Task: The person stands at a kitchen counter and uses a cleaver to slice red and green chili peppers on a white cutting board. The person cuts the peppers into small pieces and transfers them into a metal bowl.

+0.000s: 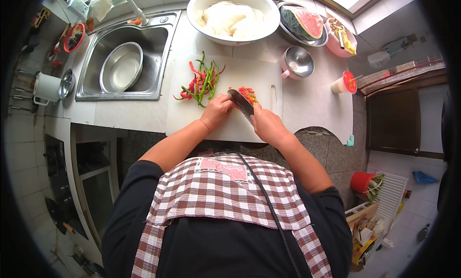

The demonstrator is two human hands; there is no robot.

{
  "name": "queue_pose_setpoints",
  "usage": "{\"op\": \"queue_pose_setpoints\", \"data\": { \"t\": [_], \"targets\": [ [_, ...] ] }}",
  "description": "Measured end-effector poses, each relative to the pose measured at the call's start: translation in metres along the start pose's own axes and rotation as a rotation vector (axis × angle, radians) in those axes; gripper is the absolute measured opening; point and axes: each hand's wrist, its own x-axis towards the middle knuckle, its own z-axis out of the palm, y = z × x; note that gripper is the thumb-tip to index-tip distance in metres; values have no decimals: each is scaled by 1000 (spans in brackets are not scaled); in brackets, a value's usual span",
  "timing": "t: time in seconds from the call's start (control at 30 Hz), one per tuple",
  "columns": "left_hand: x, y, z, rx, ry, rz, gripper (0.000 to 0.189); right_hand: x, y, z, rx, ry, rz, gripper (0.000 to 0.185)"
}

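Observation:
My right hand (268,125) grips a kitchen knife with a broad dark blade (242,103), held over a white cutting board (219,130). Close against the blade's left side, my left hand (217,110) has its fingers bent down to the board; anything under the fingertips is hidden. Chopped red and green chili pieces (247,94) lie just beyond the blade, on its right. A loose pile of whole green chili peppers (207,80) and red chili peppers (189,92) rests on the board, beyond and left of my left hand.
A steel sink (153,62) at left holds a metal basin (121,67). Behind the board stands a large white basin of dough (230,20). To the right are a pink-handled metal cup (298,62), cut watermelon (304,22), a pink bowl (340,47) and a lidded cup (344,83).

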Motion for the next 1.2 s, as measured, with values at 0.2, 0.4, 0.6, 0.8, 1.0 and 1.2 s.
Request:
{"op": "queue_pose_setpoints", "data": {
  "t": [0.2, 0.4, 0.6, 0.8, 1.0, 1.2],
  "targets": [
    [2, 1, 2, 28, -3, -2, 13, 19, -5, 11, 28, 51, 23, 22],
    [-1, 7, -3, -49, 59, -63, 11, 12, 6, 19, 120, 181, 23, 22],
    [-7, 4, -3, -5, 53, -84, 10, 0, 5, 4, 33, 82, -42, 22],
    [-7, 2, 2, 4, 80, -59, 10, -1, 9, 6, -2, 34, -51, 21],
    [-7, 1, 2, 25, 51, -35, 12, 13, 4, 8, 4, -1, -53, 21],
    [-6, 1, -2, -31, 34, -53, 14, 19, 4, 17, 148, 147, 44, 21]
  ]
}}
